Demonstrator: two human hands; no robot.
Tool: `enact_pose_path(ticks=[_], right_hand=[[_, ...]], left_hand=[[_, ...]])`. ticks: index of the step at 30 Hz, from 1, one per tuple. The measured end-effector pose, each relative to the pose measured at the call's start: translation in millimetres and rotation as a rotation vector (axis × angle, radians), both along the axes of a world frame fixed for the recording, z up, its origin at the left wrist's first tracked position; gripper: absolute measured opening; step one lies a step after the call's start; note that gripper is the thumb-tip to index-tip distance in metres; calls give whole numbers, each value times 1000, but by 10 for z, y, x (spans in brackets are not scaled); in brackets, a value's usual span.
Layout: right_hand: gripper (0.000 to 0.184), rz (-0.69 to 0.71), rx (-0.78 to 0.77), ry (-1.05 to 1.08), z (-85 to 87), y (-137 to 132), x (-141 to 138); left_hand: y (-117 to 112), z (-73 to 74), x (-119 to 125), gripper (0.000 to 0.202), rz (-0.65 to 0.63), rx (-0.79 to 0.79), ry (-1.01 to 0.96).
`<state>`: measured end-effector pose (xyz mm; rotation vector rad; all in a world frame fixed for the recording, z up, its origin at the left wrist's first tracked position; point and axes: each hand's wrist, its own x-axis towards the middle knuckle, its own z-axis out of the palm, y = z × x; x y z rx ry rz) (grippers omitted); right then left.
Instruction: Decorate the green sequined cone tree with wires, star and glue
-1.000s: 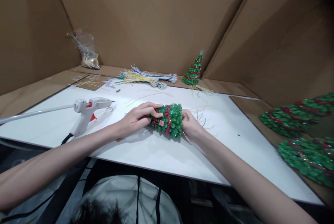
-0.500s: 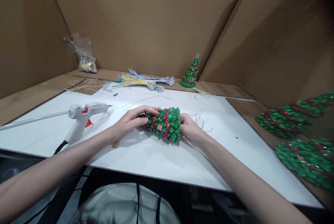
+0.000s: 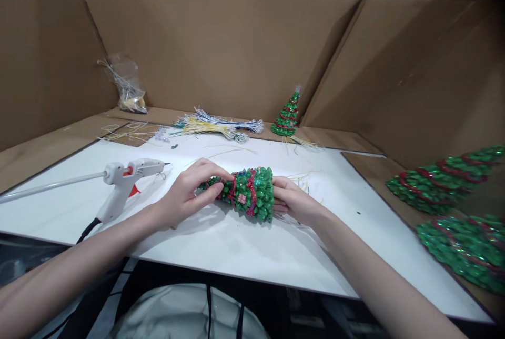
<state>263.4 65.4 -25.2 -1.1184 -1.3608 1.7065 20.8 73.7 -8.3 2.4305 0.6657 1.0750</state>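
Observation:
A miniature Christmas tree (image 3: 254, 194), green with red garland and a small pink gift piece, lies on its side low over the white board. My left hand (image 3: 187, 191) curls round its narrow upper part, thumb in front and fingers over the top. At the broad base on the right, my right hand (image 3: 294, 199) is closed against the tree; its fingertips are partly hidden there. Thin pale wires (image 3: 303, 178) trail out behind and below my right hand.
A white hot glue gun (image 3: 122, 183) with a glue stick stands left. Behind are wire bundles (image 3: 213, 126), a plastic bag (image 3: 128, 86) and a small upright tree (image 3: 287, 115). Two trees (image 3: 442, 181) lie at right. Cardboard walls (image 3: 221, 39) surround the board (image 3: 236, 255).
My left hand has opened slightly and shifted along the tree, showing more of its narrow end. My right hand has turned a little at the base. The tree stays almost in place.

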Motion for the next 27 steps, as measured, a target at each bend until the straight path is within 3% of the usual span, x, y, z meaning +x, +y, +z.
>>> enact_pose_path(ticks=[4, 10, 13, 19, 24, 27], right_hand=[[27, -21, -28, 53, -13, -3, 8], [30, -10, -36, 78, -5, 2, -2], [29, -9, -2, 46, 6, 10, -8], [32, -36, 75, -34, -16, 30, -24], [22, -46, 162, -90, 36, 13, -60], [15, -56, 237, -135, 56, 10, -70]], left_hand=[[-50, 85, -92, 16, 234, 53, 139], [-226, 74, -313, 22, 476, -10, 626], [-271, 13, -366, 25, 463, -83, 719], [-305, -70, -443, 22, 402, -143, 702], [-453, 90, -589, 23, 294, -341, 645], [-526, 214, -679, 26, 211, -571, 505]])
